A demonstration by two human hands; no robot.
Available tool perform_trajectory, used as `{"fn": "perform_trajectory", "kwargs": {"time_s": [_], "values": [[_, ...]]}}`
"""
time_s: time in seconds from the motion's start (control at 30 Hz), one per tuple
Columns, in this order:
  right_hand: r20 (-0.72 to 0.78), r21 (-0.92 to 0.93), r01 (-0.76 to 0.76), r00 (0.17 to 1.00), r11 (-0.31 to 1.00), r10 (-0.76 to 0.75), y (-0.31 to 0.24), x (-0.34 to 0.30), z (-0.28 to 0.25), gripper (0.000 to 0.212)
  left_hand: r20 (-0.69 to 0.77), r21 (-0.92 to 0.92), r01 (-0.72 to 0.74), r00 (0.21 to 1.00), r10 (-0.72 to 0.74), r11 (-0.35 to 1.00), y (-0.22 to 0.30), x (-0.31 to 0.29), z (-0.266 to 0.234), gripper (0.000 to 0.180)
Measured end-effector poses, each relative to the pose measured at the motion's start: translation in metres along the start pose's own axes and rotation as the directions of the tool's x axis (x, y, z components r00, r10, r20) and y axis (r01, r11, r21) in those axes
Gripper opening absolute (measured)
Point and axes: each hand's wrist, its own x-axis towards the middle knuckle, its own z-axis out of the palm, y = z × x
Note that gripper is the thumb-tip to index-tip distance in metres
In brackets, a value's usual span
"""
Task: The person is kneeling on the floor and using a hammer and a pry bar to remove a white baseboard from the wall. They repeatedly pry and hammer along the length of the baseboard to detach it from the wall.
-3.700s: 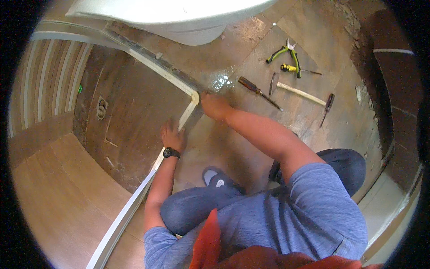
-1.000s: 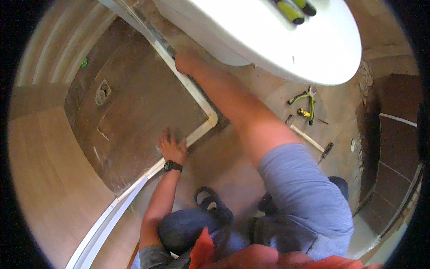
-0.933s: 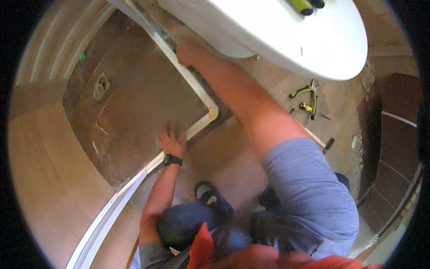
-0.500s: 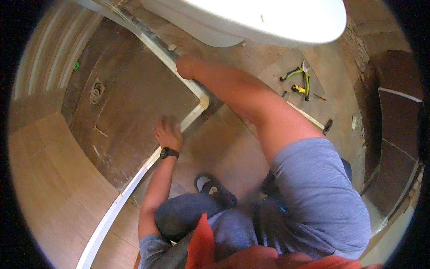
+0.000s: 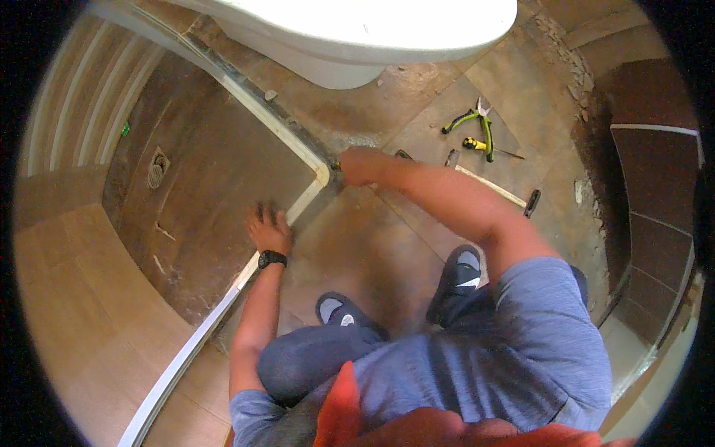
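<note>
A pale raised curb point(image 5: 257, 112) runs down from the far left, turns a rounded corner and comes back toward me. My left hand point(image 5: 269, 229), a black watch on its wrist, lies over the near stretch of curb with fingers spread on the inner side. Just outside the corner, my right hand point(image 5: 359, 165) is closed, low by the floor. Something small and dark shows at its fingertips against the curb, too hidden to name. The brown sunken floor point(image 5: 223, 156) inside the curb has a round drain point(image 5: 157, 170).
A white toilet point(image 5: 350, 37) stands at the far side. On the floor tiles to the right lie green-handled pliers point(image 5: 488, 134), a yellow-handled screwdriver point(image 5: 477, 144) and a pale strip with dark ends point(image 5: 491, 186). Rubble point(image 5: 577, 82) lines the right wall. My shoes point(image 5: 456, 279) are close below.
My right hand has come back along the curb from its far stretch to the rounded corner. The left hand stays on the near stretch. The whole view has shifted slightly.
</note>
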Motion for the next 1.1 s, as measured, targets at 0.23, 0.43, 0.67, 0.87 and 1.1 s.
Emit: {"fn": "perform_trajectory", "kwargs": {"time_s": [0.23,0.43,0.67,0.87,1.1], "values": [[-0.191,-0.034,-0.033,0.981,0.999,0.026,0.019,0.067,-0.053,0.022,0.061,0.004,0.023,0.998,-0.023,1.0,-0.005,-0.001,0.002,0.05],[-0.527,0.259,0.007,0.839,0.966,0.136,0.054,0.108,0.005,0.034,0.075,-0.043,0.033,0.997,-0.03,0.999,0.002,0.0,0.007,0.049],[-0.176,0.135,-0.099,0.977,0.986,0.122,0.059,0.038,0.015,0.044,0.091,-0.002,0.071,0.993,-0.07,0.997,0.003,0.0,-0.007,0.05],[-0.474,0.064,-0.076,0.875,0.995,0.098,0.066,0.032,0.001,0.037,0.084,-0.004,0.107,0.991,-0.107,0.994,0.002,-0.001,-0.006,0.051],[-0.412,0.098,-0.148,0.894,0.984,0.176,0.049,0.06,0.04,0.04,0.132,-0.014,0.111,0.985,-0.109,0.994,-0.002,0.002,0.001,0.056]]}}
